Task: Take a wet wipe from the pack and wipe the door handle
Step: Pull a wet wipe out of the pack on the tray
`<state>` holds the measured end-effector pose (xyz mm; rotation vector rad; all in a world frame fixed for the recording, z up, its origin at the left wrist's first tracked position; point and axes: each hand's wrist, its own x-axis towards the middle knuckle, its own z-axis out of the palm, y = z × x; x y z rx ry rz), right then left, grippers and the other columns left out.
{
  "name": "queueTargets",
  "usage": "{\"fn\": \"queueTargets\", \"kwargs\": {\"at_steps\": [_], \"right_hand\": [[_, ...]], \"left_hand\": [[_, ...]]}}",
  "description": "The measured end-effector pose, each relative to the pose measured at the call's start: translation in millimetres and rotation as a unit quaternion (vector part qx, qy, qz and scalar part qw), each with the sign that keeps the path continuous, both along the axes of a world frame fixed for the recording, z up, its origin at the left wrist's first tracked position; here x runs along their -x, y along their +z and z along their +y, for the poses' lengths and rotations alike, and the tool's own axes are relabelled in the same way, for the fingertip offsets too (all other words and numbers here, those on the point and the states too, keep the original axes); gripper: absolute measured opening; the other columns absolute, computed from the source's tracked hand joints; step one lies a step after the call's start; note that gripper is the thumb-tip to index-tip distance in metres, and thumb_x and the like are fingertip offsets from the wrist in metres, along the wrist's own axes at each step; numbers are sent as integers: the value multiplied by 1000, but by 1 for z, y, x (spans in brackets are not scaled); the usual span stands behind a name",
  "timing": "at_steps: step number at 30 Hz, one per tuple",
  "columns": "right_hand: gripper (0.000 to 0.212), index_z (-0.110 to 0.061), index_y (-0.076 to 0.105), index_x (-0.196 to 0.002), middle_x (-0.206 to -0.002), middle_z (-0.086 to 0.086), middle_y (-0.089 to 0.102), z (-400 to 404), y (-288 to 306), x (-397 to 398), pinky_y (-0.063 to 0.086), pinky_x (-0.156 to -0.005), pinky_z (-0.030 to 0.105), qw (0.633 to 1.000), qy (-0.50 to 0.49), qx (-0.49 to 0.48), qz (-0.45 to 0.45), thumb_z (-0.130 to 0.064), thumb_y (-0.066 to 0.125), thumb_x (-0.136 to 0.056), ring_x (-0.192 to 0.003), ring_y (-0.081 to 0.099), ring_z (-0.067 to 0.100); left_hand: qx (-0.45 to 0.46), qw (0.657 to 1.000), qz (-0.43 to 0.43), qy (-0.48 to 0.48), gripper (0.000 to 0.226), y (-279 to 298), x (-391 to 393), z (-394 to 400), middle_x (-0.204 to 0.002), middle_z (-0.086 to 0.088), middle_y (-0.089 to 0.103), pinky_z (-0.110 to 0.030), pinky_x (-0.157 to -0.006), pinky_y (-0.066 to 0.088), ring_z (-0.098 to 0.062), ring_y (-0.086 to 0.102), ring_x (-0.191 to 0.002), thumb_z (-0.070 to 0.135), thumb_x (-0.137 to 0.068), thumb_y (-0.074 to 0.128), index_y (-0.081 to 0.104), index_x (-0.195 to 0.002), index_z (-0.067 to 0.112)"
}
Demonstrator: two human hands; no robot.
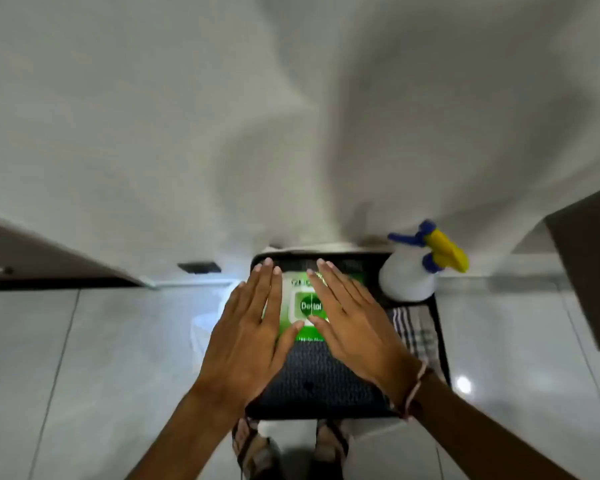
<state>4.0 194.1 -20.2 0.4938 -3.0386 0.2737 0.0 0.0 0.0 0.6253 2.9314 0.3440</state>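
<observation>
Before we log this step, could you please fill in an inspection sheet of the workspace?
Surface: black tray above a pale tiled floor.
Job's things: green wet wipe pack on the tray, lid shut; door handle not seen.
Clutter: white spray bottle, striped cloth, dark textured mat.
Grippers: left hand and right hand flat, open, over the pack, holding nothing.
Cables: nothing seen.
Surroundings: white wall, sandalled feet.

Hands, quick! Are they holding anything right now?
Left hand: open and flat, holding nothing, above the green wet wipe pack.
Right hand: open and flat, holding nothing.
</observation>
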Motion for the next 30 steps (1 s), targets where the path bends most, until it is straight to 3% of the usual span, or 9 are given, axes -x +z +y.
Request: {"fn": "queueTargets", "kwargs": {"at_steps": [2, 4, 6, 11, 14, 18, 22, 27, 30], "right_hand": [[61, -5, 53, -144, -152, 18, 50, -4, -52, 6, 43, -114, 49, 999, 10, -20, -49, -41, 59, -95, -140, 50, 32], [59, -4, 61, -137, -146, 18, 57, -3, -90, 7, 48, -109, 48, 997, 23, -37, -60, -42, 65, -92, -134, 56, 32], [53, -3, 66, -131, -141, 17, 62, -1, -119, 4, 52, -104, 46, 997, 36, -54, -34, -41, 62, -95, -130, 61, 31], [49, 1, 73, -118, -126, 18, 72, 9, -146, 6, 57, -96, 44, 980, 95, -90, 151, -42, 58, -100, -117, 69, 30], [42, 2, 78, -102, -105, 16, 79, 9, -138, 16, 62, -85, 41, 979, 99, -8, 176, -35, 57, -101, -96, 77, 28], [46, -10, 75, -98, -80, 10, 77, 6, -109, 41, 55, -59, 43, 999, 24, 41, 24, -38, 39, -104, -70, 72, 33], [46, -10, 72, -99, -73, 6, 68, 16, -95, 54, 52, -68, 45, 976, -1, 148, -157, -43, 39, -105, -66, 62, 28], [36, -19, 76, -93, -61, -20, 50, 18, -90, 57, 37, -67, 29, 948, 5, 237, -212, -37, 47, -105, -58, 48, 1], [46, -46, 44, -59, -47, -21, 42, 15, -90, 56, 28, -61, 18, 946, -30, 249, -204, -37, 48, -104, -50, 42, -4]], "left_hand": [[47, 996, -76, -4, 84, -60, -2, 0, -173, -13, 0, -38, -131, 5, -28, 5, -161, 60, -101, 9, 7, -165, 6], [86, 989, -119, -19, 90, -100, -6, 2, -174, -13, -7, -36, -131, -3, -25, -6, -161, 65, -96, -4, 0, -165, 7], [87, 989, -112, -27, 93, -127, -18, 5, -174, -16, -2, -39, -134, 3, -27, -4, -161, 67, -97, -1, 6, -165, 3], [80, 995, -60, -19, 96, -156, -32, 2, -173, -19, 6, -46, -131, 17, -29, 5, -162, 74, -103, 16, 13, -164, 0], [76, 996, -43, -23, 97, -159, -35, 4, -173, -19, 7, -47, -131, 18, -29, 6, -162, 74, -103, 18, 13, -164, -1], [54, 997, -49, -2, 94, -153, -36, 4, -172, -19, 14, -48, -130, 22, -31, 13, -161, 72, -103, 20, 21, -163, -1], [-18, 998, 23, 47, 73, -148, -29, 17, -155, -27, 49, -55, -113, 46, -40, 48, -143, 58, -106, 38, 54, -148, 1], [33, 997, 17, 75, 45, -141, 0, 45, -129, -22, 60, -47, -87, 49, -39, 57, -114, 46, -107, 52, 63, -131, 10], [11, 995, -6, 101, 33, -142, 3, 57, -119, -18, 59, -46, -82, 47, -35, 55, -107, 35, -104, 61, 65, -126, 10]]}}
